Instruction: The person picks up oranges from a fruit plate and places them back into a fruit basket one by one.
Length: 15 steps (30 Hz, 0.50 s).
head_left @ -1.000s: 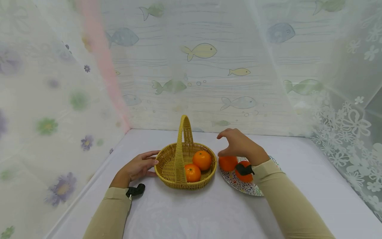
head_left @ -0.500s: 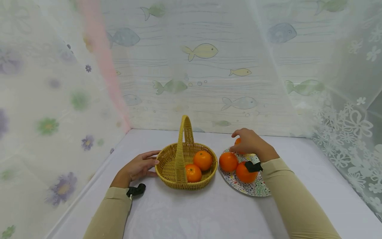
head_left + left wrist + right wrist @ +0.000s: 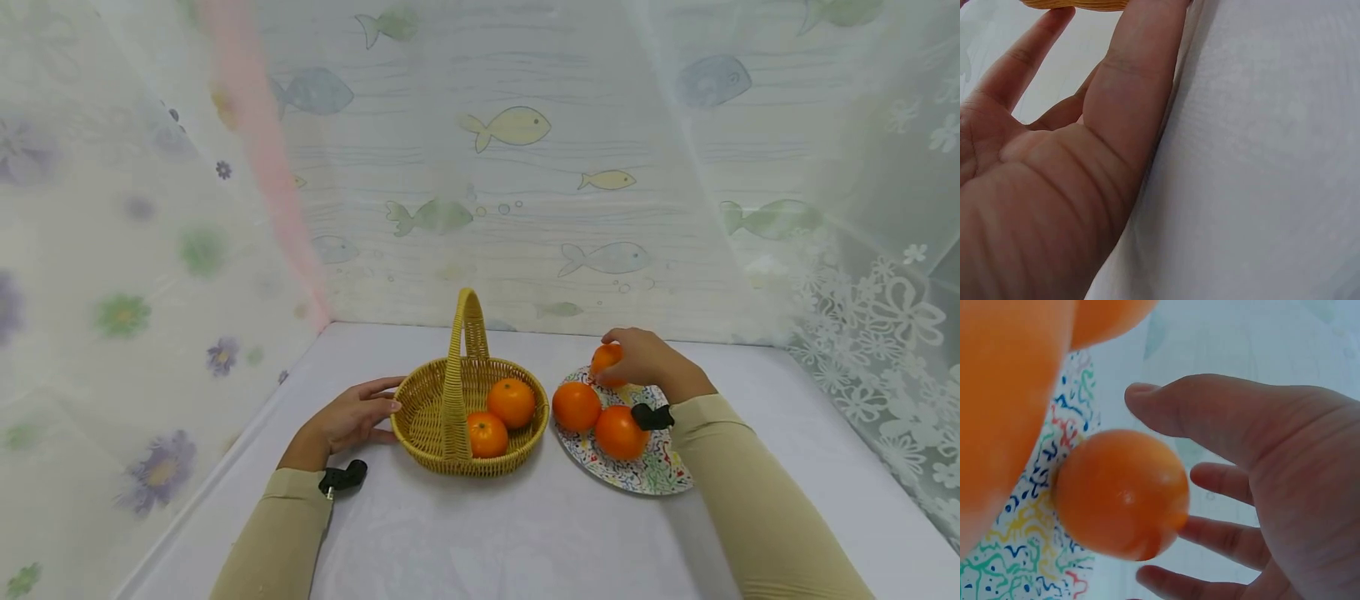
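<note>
On my head view, the left hand touches the basket, the right hand the far orange on the plate. Left wrist: I see loosely extended fingers. Right wrist: fingers wide about that orange, thumb clear.

Basket left of plate
</note>
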Motion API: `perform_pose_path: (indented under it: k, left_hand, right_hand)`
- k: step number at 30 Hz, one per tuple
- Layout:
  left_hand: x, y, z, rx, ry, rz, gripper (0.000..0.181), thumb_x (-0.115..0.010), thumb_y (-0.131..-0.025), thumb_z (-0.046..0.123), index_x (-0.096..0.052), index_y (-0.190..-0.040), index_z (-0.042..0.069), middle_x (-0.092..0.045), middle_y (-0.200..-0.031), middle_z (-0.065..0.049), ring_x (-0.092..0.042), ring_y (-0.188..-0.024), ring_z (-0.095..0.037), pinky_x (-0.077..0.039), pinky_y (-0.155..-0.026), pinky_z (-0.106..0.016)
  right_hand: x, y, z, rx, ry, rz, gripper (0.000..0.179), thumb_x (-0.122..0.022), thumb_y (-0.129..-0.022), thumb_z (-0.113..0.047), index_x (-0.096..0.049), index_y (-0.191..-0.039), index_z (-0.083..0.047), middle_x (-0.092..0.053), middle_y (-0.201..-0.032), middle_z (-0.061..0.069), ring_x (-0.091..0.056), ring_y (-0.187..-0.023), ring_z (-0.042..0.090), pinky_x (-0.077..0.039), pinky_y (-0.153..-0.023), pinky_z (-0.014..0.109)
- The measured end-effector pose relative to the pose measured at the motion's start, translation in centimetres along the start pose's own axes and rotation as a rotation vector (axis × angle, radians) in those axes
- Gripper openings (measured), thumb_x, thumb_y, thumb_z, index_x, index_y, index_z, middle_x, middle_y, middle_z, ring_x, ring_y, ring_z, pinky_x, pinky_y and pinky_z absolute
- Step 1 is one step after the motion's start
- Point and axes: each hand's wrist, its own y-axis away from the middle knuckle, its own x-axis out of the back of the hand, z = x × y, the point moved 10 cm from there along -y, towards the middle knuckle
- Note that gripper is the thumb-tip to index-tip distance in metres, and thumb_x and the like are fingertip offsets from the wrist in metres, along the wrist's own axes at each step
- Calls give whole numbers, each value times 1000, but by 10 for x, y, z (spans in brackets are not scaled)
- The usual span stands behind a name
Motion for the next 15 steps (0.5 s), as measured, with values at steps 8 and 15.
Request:
perform_pose_path:
  k: [8, 15]
  left_hand:
    - [-1, 2, 0, 1, -12, 0, 68, -70, -99, 16, -40, -160, 16, -48, -154, -17, -65, -122, -24, -60, -92, -54]
    - [0, 0, 0, 2, -13, 8, 67, -70, -98, 17, -42, -159, 16, -49, -154, -16, -65, -122, -23, -60, -92, -54]
  right_hand:
    - [-4, -1, 8, -34, -42, -28, 70, -85, -84, -26, -53, -141, -2, -62, -131, 23, -59, -112, 37, -52, -104, 58]
    - [-4, -3, 13, -58, -31, -37, 64, -86, -83, -24, -51, -133, -3, -65, -118, 18, -60, -99, 32, -59, -91, 48]
